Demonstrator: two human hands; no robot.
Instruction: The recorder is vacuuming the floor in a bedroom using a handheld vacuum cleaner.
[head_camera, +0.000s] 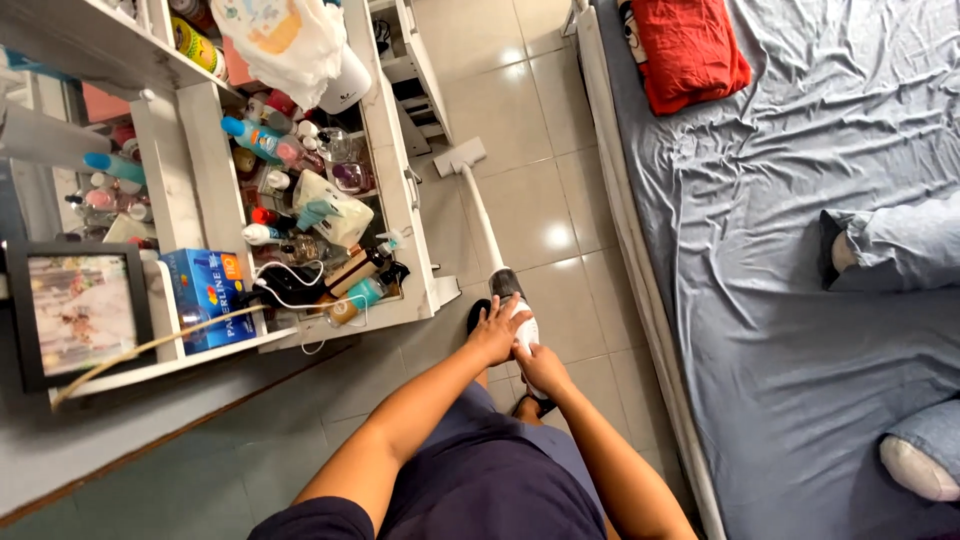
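White shelf unit (395, 190) at left, crammed with bottles (262, 140), jars, cables; blue box (205, 295) on lower shelf, just beside framed picture (78, 312); white bag (290, 40) on top shelf; tiled floor (520, 210) between shelf unit and bed; bed (800, 340) at right under grey-blue sheet; red cloth (690, 50) folded near head end; another person's legs (900, 250) in jeans lying on bed, sock (915, 468) showing lower right.

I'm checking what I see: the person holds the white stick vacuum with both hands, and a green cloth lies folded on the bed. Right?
Not quite. In the head view the folded cloth on the bed is red, not green. Both hands, left hand and right hand, do hold the white stick vacuum.
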